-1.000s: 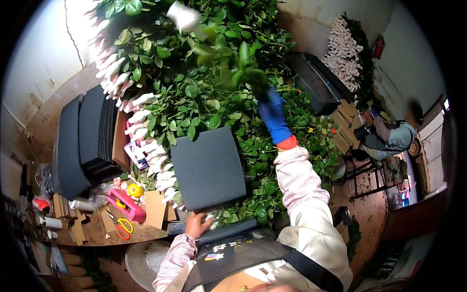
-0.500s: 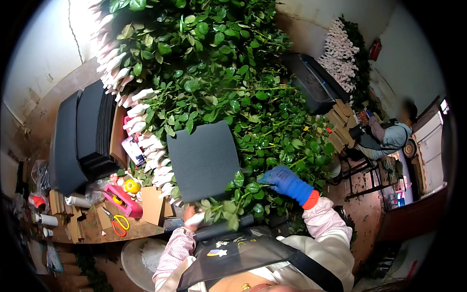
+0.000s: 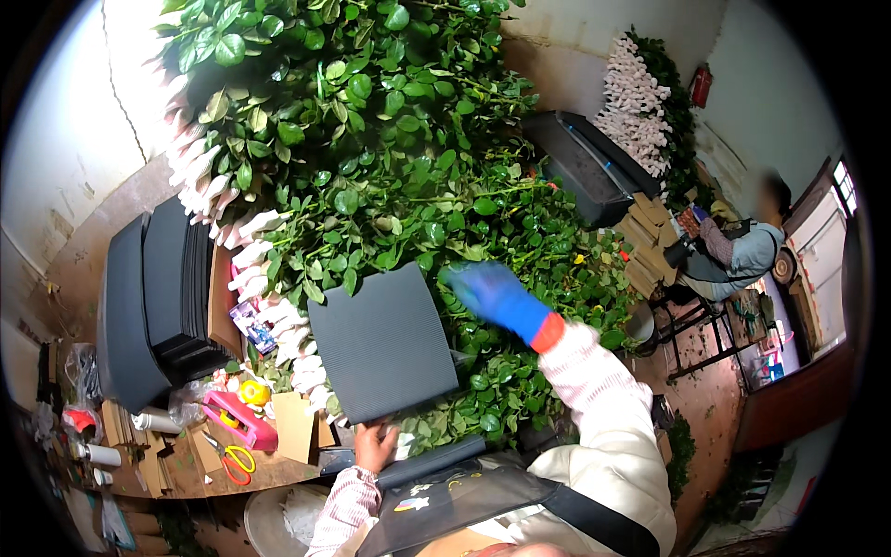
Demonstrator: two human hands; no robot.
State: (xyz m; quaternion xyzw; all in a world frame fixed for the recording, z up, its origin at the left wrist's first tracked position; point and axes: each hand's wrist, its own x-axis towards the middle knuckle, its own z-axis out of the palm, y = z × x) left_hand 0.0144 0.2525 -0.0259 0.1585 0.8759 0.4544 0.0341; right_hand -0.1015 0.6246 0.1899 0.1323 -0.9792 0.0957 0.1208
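A dark grey ribbed sheet (image 3: 380,339) lies over leafy stems in front of me. At its lower edge is my bare left hand (image 3: 373,449), fingers stretched toward the edge and partly spread, with no clear grip on anything. A pale wrapped flower head (image 3: 402,446) shows beside it, near some green leaves (image 3: 455,418). My right hand (image 3: 501,297), in a blue glove, is over the stems by the sheet's right edge; motion smears its fingers. The big pile of leafy stems (image 3: 399,176) has white-wrapped heads (image 3: 246,255) along its left side.
On the left stand dark folded sheets (image 3: 176,278). Closer lie a pink tape dispenser (image 3: 239,420), a yellow tape measure (image 3: 252,392), scissors (image 3: 232,459) and cardboard pieces (image 3: 293,427). A black crate (image 3: 594,167) stands at the far right, where another person (image 3: 733,255) works.
My gloved right hand has swept left and away from me toward the sheet's right edge. The leafy sprig by my left hand no longer overlaps the sheet. The whole view has shifted.
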